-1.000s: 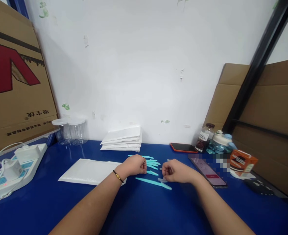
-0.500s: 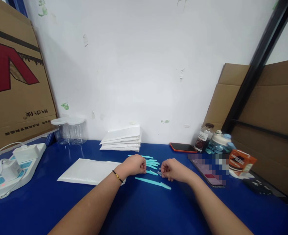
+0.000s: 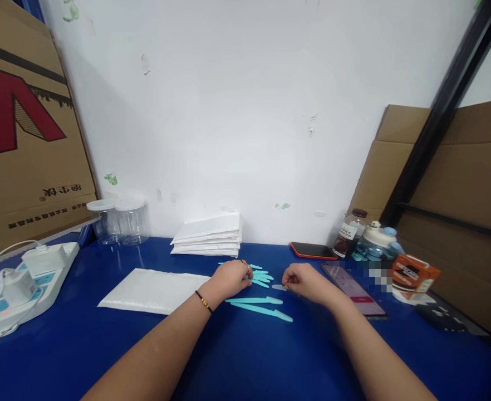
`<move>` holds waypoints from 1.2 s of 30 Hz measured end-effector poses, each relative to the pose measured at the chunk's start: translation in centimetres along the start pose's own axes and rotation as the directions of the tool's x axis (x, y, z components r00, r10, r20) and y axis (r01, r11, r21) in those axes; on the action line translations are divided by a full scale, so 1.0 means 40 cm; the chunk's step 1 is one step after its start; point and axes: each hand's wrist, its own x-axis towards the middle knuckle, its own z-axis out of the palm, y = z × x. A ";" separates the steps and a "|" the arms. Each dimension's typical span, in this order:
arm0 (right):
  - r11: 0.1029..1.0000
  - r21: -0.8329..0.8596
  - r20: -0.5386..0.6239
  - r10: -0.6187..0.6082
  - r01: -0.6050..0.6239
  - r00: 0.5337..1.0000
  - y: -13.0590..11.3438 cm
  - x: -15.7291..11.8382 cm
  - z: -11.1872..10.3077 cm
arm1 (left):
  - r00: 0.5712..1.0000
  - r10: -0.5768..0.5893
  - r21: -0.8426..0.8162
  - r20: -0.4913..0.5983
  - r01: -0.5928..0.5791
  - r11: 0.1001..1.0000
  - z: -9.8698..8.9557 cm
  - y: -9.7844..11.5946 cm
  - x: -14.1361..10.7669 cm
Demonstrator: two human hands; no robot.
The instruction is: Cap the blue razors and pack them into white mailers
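Several turquoise eyebrow razors [image 3: 261, 277] lie fanned out in the middle of the blue table. Over their left ends is my left hand [image 3: 234, 278], its fingers closed at the handle of one razor; the fingertips are partly hidden. Two more razors lie apart in front, one an upper razor [image 3: 256, 301], the other a lower razor [image 3: 264, 312], blade ends to the right. To the right of the fan, my right hand [image 3: 303, 279] has its fingers curled together. At its fingertips lies a small clear plastic cover [image 3: 279, 287]; whether the fingers hold anything is hidden.
A white padded envelope [image 3: 153, 292] lies left of my hand, and a stack of envelopes [image 3: 207, 236] stands by the wall. Two clear jars [image 3: 132, 225] and a power strip [image 3: 40, 289] are left. Phones [image 3: 312, 250], bottles [image 3: 348, 236] and an orange box [image 3: 412, 275] stand right.
The razor by my left hand now lies on the table beside the front one. My left hand has moved up to the fan; my right hand has shifted slightly right and up.
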 end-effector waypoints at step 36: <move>0.981 -0.136 -0.077 -0.147 0.136 0.986 0.037 -0.003 -0.030 | 0.997 -0.054 -0.024 0.058 0.055 0.998 0.005 -0.015 0.002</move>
